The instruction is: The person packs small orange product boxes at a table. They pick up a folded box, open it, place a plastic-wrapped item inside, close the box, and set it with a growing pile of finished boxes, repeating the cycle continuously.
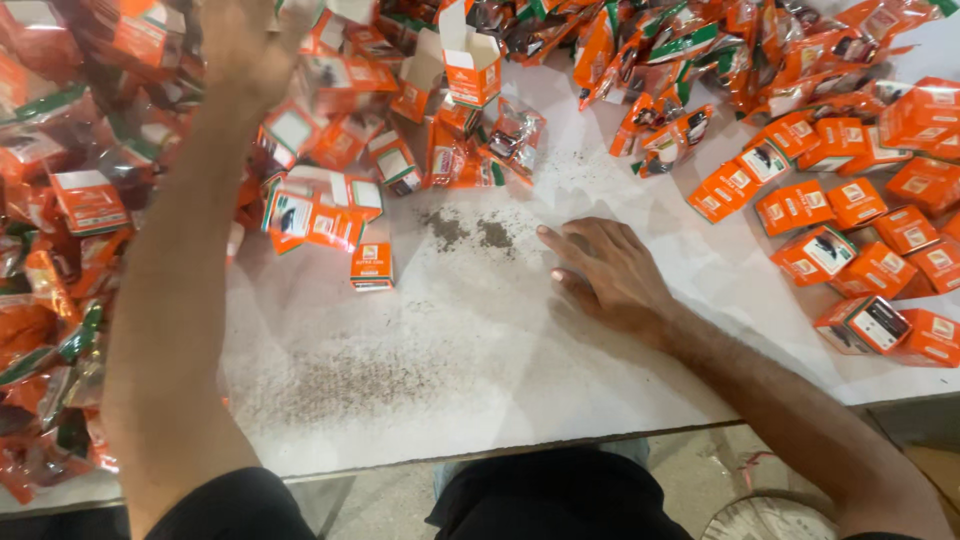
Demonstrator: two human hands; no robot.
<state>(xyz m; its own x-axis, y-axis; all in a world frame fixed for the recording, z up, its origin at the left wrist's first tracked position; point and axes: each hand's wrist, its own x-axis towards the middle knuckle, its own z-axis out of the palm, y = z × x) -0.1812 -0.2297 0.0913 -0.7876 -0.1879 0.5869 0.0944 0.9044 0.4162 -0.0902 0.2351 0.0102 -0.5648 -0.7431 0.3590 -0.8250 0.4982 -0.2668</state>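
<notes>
My left hand (245,45) reaches far forward over a heap of small orange cardboard boxes (320,215) at the upper left; whether its fingers hold anything is hidden by blur and angle. Flat on the white table (450,340) rests my right hand (610,275), fingers slightly spread and empty, beside two dark smudges of spilled powder (470,232). One open box (470,60) stands upright at the top centre. A single closed box (372,265) lies just left of the powder.
Closed orange boxes (860,260) lie in rows at the right. Orange foil sachets (690,60) are piled along the top, and more sachets (40,330) along the left edge. The table's front edge runs across the bottom, with a round woven object (770,520) on the floor.
</notes>
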